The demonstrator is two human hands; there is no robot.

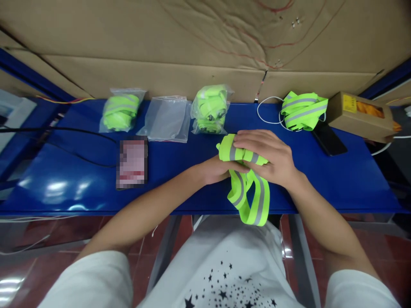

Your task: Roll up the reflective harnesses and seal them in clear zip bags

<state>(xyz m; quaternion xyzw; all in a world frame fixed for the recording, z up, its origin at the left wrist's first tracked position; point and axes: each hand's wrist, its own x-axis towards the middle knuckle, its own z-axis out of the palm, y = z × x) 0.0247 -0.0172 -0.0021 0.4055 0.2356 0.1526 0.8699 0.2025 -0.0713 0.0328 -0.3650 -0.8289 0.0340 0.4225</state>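
Observation:
A neon-yellow reflective strap (228, 147) with a grey stripe is bunched between my hands above the table's front part. My left hand (215, 170) grips it from below, its fingers partly hidden by the fabric. Over the top, my right hand (269, 154) is closed round the folded part. A loose loop of the strap hangs down past the table's front edge. Behind my hands stands a clear bag (210, 109) packed with similar straps. Another bundle of reflective straps (303, 109) lies unbagged at the back right.
On the blue table (180, 188), flat clear bags (167, 117) and a filled bag (120, 112) lie at the back left. A pixelated device (132, 162) lies nearer. At right are a black phone (330, 139), a white cable (268, 122) and a cardboard box (359, 115).

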